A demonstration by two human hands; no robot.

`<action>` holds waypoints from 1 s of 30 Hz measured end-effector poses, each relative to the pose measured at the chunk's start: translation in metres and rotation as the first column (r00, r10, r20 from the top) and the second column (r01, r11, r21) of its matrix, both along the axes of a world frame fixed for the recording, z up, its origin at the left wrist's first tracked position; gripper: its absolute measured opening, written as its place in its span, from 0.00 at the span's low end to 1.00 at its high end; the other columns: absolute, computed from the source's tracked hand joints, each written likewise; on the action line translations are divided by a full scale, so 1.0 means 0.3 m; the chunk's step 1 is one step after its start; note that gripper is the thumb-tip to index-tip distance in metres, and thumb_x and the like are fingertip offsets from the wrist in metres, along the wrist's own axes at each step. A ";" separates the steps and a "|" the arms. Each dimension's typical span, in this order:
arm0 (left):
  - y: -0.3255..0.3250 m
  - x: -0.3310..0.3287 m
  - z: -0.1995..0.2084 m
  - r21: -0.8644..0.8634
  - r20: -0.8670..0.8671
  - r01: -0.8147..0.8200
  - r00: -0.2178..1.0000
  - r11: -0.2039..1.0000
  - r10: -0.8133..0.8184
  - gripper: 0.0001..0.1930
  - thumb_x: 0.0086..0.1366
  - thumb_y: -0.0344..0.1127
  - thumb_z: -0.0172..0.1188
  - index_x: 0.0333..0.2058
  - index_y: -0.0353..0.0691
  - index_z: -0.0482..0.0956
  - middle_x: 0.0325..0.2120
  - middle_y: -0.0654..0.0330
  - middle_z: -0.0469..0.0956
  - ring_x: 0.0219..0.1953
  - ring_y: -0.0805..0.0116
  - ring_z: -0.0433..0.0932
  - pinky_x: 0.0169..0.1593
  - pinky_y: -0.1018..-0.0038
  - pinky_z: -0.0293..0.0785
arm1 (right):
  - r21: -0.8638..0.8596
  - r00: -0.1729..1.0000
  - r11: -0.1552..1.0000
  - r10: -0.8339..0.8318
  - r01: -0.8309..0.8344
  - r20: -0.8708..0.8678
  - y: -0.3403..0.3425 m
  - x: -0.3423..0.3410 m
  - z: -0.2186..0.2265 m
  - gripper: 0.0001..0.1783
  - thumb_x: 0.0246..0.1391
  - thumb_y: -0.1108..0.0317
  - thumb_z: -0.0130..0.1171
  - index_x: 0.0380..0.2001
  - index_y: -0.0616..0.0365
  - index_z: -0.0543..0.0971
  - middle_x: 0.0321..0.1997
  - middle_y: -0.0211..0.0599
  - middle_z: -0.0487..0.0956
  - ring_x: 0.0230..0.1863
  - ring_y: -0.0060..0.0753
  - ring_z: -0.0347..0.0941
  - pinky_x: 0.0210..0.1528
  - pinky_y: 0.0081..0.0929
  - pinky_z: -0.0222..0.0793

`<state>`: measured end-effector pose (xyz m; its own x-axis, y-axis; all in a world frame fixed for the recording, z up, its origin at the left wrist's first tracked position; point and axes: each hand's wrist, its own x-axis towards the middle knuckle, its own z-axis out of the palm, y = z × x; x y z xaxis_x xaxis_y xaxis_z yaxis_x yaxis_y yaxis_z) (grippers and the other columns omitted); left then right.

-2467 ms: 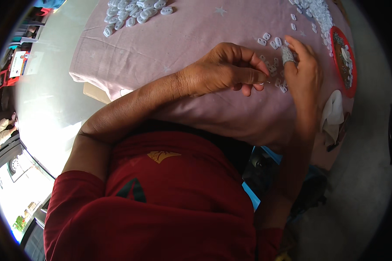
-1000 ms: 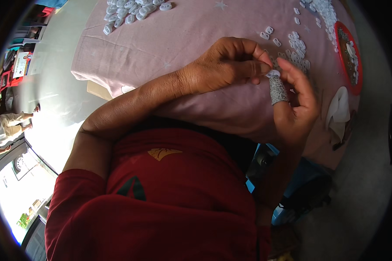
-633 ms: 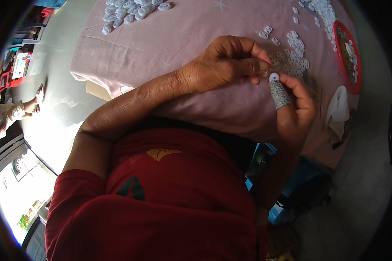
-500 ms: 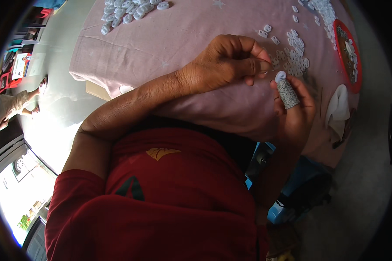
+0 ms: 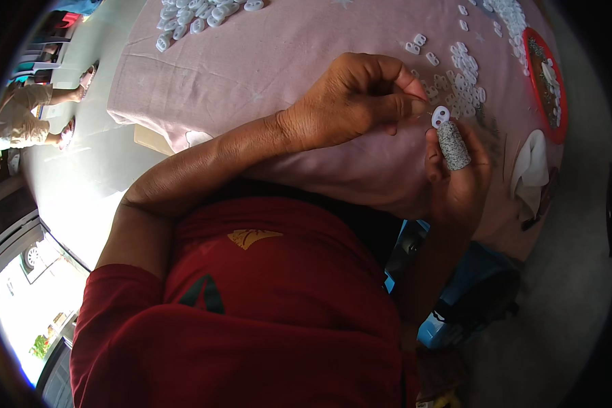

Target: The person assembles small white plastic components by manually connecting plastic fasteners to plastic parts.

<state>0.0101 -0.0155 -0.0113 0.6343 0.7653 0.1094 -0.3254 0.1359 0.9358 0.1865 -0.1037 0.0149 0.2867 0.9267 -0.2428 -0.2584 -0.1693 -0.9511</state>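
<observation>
Behind the hands (image 5: 358, 102) (image 5: 464, 173), loose white pieces (image 5: 464, 62) (some partly covered); rightward, a red tray (image 5: 557, 136).

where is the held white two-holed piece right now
In the head view, the white two-holed piece is right of centre, held in the right hand, just right of the left hand.
</observation>
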 end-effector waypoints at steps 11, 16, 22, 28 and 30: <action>-0.006 0.003 -0.001 0.043 -0.085 -0.033 0.996 0.998 0.037 0.06 0.64 0.24 0.58 0.39 0.31 0.78 0.28 0.61 0.79 0.29 0.80 0.77 0.34 0.83 0.77 | -0.013 0.994 1.000 -0.002 0.004 0.110 -0.004 -0.016 0.012 0.16 0.58 0.71 0.54 0.47 0.69 0.74 0.34 0.41 0.80 0.22 0.14 0.65 0.22 0.10 0.57; -0.007 0.001 0.010 0.024 -0.069 -0.038 0.997 0.999 0.039 0.06 0.64 0.25 0.59 0.39 0.31 0.78 0.29 0.61 0.80 0.30 0.80 0.77 0.34 0.83 0.76 | -0.009 0.988 1.000 -0.012 0.013 0.152 -0.001 -0.024 0.016 0.14 0.58 0.71 0.55 0.45 0.68 0.76 0.33 0.40 0.80 0.22 0.12 0.66 0.23 0.08 0.57; 0.002 -0.007 0.014 0.028 -0.099 0.031 0.995 0.999 -0.028 0.08 0.65 0.27 0.59 0.41 0.31 0.78 0.34 0.60 0.80 0.34 0.80 0.77 0.36 0.84 0.75 | -0.042 0.966 0.997 0.072 -0.064 0.248 0.001 -0.030 0.022 0.13 0.58 0.72 0.55 0.45 0.66 0.76 0.35 0.36 0.81 0.28 0.13 0.72 0.25 0.07 0.60; 0.011 -0.015 0.028 -0.041 -0.051 0.098 0.994 0.994 -0.101 0.10 0.65 0.25 0.58 0.44 0.30 0.79 0.34 0.58 0.81 0.32 0.79 0.78 0.37 0.84 0.76 | 0.004 0.944 0.995 0.089 -0.095 0.316 0.001 -0.017 0.027 0.12 0.58 0.71 0.54 0.44 0.66 0.77 0.34 0.33 0.81 0.31 0.12 0.73 0.30 0.07 0.63; 0.016 -0.020 0.029 -0.007 -0.070 0.128 0.989 0.992 -0.128 0.11 0.65 0.25 0.58 0.45 0.31 0.79 0.35 0.58 0.81 0.32 0.78 0.78 0.37 0.83 0.76 | 0.022 0.939 0.993 0.104 -0.118 0.329 0.000 -0.017 0.033 0.12 0.58 0.71 0.54 0.44 0.66 0.77 0.34 0.32 0.81 0.32 0.13 0.73 0.31 0.08 0.64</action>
